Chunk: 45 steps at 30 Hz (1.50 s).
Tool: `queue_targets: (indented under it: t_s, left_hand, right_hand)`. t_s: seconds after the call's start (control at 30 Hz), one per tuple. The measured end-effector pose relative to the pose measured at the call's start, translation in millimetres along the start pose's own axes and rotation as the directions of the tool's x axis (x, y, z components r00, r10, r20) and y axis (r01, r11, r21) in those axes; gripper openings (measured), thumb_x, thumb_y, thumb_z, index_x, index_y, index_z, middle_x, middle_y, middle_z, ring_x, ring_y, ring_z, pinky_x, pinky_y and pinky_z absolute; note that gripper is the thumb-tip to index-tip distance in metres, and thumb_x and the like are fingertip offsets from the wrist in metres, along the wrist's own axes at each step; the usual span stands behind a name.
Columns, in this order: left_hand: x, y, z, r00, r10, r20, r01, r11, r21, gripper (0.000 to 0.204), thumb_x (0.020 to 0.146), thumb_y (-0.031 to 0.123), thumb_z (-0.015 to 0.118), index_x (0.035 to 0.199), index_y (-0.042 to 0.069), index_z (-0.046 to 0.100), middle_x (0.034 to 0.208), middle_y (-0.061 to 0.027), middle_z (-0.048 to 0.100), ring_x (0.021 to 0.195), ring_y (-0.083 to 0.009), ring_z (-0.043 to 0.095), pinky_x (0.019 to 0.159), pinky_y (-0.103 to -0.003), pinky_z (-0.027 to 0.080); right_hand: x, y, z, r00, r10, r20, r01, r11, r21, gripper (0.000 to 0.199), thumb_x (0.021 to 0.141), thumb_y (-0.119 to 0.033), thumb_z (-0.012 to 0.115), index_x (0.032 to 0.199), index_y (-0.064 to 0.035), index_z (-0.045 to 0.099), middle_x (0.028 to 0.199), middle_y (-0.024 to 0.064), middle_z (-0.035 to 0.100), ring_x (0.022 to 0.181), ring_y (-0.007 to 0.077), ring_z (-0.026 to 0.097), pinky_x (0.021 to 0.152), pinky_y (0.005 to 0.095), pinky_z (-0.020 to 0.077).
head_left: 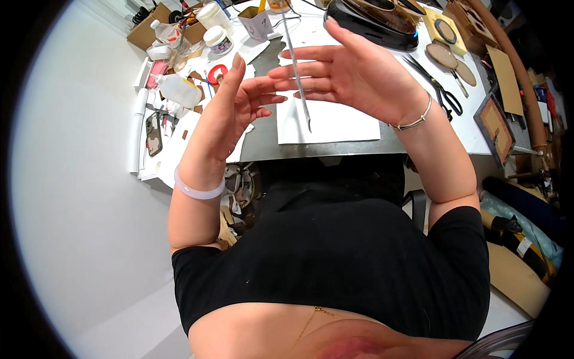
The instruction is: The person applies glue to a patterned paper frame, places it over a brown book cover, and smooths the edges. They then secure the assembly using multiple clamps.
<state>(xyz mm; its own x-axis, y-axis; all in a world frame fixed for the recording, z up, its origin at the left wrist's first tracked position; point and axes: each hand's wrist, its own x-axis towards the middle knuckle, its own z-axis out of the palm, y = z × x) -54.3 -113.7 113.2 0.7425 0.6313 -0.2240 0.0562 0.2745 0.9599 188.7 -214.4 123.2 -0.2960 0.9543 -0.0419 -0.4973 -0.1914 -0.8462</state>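
Note:
Both my hands are raised above the near part of the table with their fingers stretched and thumbs up. My left hand [239, 99] is open, and its fingertips come close to those of my right hand [362, 75], also open. A thin, greyish, strip-like thing [292, 48] runs down across the fingers of my right hand and ends in a point over the white sheet. It passes in front of the fingers, and neither hand is closed round it. Beneath the hands lies the white sheet [341, 128] on a dark grey mat [263, 140].
At the left stand a white squeeze bottle [179, 90], a white jar [217, 40] and a phone [153, 133]. A black machine [376, 24] sits at the back. On the right lie black-handled scissors [439, 90], round discs [442, 55] and a framed panel [495, 128].

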Motion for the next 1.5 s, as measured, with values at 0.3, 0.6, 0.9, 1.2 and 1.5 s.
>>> queue_targets:
  t_s: [0.3,0.6,0.9,1.2,1.5]
  left_hand:
    - [-4.6,-15.7,0.1,0.996,0.024,0.09,-0.016,0.996,-0.089,0.082,0.102,0.071,0.05,0.145,0.001,0.056,0.135,-0.0082,0.067,0.121,-0.0184,0.061,0.101,-0.032,0.044]
    - [-1.9,-7.0,6.2,0.986,0.083,0.147,-0.079,0.996,-0.034,0.077,0.097,0.054,0.069,0.147,-0.001,0.052,0.138,-0.012,0.063,0.128,-0.0221,0.06,0.104,-0.036,0.047]
    - [-10.9,6.5,19.7,0.991,0.069,0.113,-0.076,0.995,0.067,0.058,0.096,0.032,0.076,0.139,-0.002,0.059,0.127,-0.0097,0.068,0.117,-0.0184,0.062,0.101,-0.034,0.047]
    - [-7.9,1.0,12.4,1.0,0.017,0.012,-0.016,0.999,-0.028,0.065,0.096,0.045,0.074,0.135,-0.006,0.061,0.117,-0.0078,0.068,0.099,-0.0132,0.059,0.088,-0.029,0.047]
    - [-6.1,10.0,24.9,0.997,0.067,-0.043,-0.068,0.998,-0.006,0.054,0.098,0.035,0.074,0.132,-0.005,0.065,0.122,-0.0085,0.07,0.102,-0.0125,0.058,0.09,-0.028,0.047]
  right_hand:
    - [3.7,15.9,18.2,0.999,0.045,-0.002,-0.045,0.997,-0.068,0.079,0.11,-0.064,0.036,0.149,0.0025,0.05,0.121,0.0086,0.07,0.116,0.0203,0.066,0.108,0.036,0.0494]
    - [9.8,21.6,17.7,0.996,0.055,0.069,-0.049,0.995,-0.092,0.078,0.111,-0.063,0.033,0.152,0.0008,0.05,0.134,0.0132,0.066,0.122,0.0232,0.064,0.11,0.0388,0.0482]
    - [9.8,28.2,17.3,0.995,0.007,0.1,0.013,0.98,-0.198,0.085,0.109,-0.068,0.026,0.159,-0.0002,0.042,0.152,0.0178,0.054,0.134,0.0258,0.058,0.117,0.0406,0.0431]
    - [9.9,35.7,14.9,0.984,0.019,0.175,0.028,0.965,-0.259,0.088,0.107,-0.072,0.019,0.163,-0.0063,0.037,0.142,0.0154,0.06,0.128,0.0232,0.061,0.117,0.0401,0.0431]
    - [-1.8,35.7,11.9,0.991,-0.072,0.111,0.113,0.898,-0.425,0.087,0.107,-0.071,0.02,0.16,-0.0052,0.042,0.142,0.019,0.062,0.138,0.0269,0.056,0.12,0.0423,0.0403]
